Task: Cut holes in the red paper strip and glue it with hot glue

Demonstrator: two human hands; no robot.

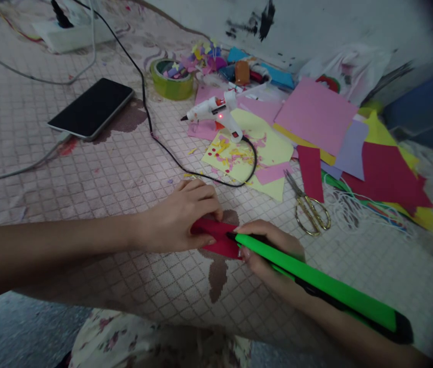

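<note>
My left hand [186, 214] grips a small dark red piece of paper [224, 246], its thumb flat on top and its fingers curled over the far edge. The paper lies at the near part of the cloth-covered table. At its right end my right hand [268, 245] is closed around the front of a long green and black hand tool [327, 276], whose exact kind I cannot tell. The tool's narrow black tip rests over the paper, and its body slants down to the right above my forearm. Part of the right-hand fingers is hidden beneath it.
Gold-handled scissors [308, 209] and white string [349, 209] lie to the right. Beyond are a white glue gun [220, 112] with black cord, coloured paper [316, 115], yellow-green tape [172, 84], a phone [92, 108] on a cable, and a power strip [69, 36].
</note>
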